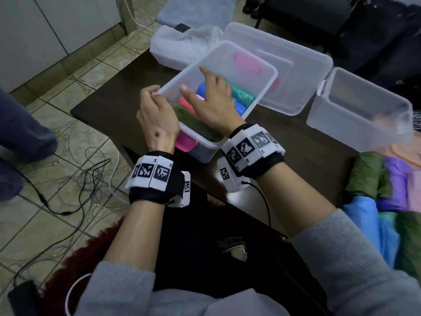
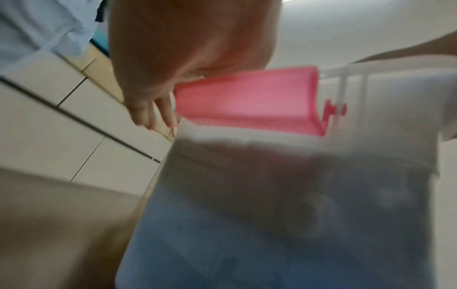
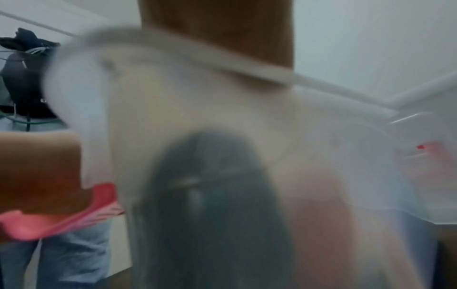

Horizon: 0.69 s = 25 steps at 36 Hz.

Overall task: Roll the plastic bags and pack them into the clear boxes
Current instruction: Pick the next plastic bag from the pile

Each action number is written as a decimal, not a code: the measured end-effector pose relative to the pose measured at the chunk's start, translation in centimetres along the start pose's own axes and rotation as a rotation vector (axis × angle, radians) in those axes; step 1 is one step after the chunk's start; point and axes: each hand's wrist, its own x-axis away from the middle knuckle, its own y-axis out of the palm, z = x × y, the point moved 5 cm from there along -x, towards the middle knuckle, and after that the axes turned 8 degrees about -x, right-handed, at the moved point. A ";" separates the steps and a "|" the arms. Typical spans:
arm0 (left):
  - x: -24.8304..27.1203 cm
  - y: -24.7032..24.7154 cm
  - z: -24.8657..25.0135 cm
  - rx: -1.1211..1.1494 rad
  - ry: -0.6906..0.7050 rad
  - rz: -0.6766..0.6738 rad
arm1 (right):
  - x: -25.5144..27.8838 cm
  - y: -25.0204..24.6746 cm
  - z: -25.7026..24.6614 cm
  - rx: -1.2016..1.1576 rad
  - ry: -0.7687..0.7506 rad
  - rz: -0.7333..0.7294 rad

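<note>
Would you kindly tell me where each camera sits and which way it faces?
Head: on the head, looking down at the clear box of rolled bags; both forearms, left hand, right hand.
Left wrist: beside the box, looking up; pink latch, fingers.
Right wrist: low against the blurred box wall.
Shared: box and pink latch.

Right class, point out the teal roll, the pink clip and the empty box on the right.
teal roll (image 1: pixel 242 95): head view, its middle, inside the box.
pink clip (image 2: pixel 245 99): left wrist view, its flat face.
empty box (image 1: pixel 355 124): head view, its near wall.
</note>
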 end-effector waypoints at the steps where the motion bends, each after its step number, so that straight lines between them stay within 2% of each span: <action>1: 0.0 -0.1 0.0 -0.033 0.019 0.004 | 0.3 -0.9 -0.2 -0.075 -0.061 0.111; 4: 0.6 -0.6 1.5 -0.224 0.215 0.124 | 2.0 -3.5 -0.1 -0.266 -0.213 0.396; 6: 1.8 -0.5 3.6 -0.259 0.365 0.154 | 3.3 -4.8 1.0 -0.315 -0.226 0.503; 10: 6.2 1.5 8.5 -0.104 0.593 0.020 | 5.9 -7.3 5.0 -0.331 -0.149 0.621; 14: 12.1 5.5 10.5 -0.082 0.752 -0.203 | 9.4 -10.3 9.8 -0.212 -0.017 0.716; 18: 17.1 10.5 8.7 -0.208 0.741 -0.538 | 13.8 -13.9 14.9 -0.020 0.230 0.754; 23: 21.6 15.5 4.2 -0.628 0.687 -0.947 | 19.8 -17.1 19.1 0.347 0.672 0.717; 25: 22.6 16.6 2.0 -0.800 0.664 -1.087 | 21.7 -17.6 20.3 0.421 0.819 0.683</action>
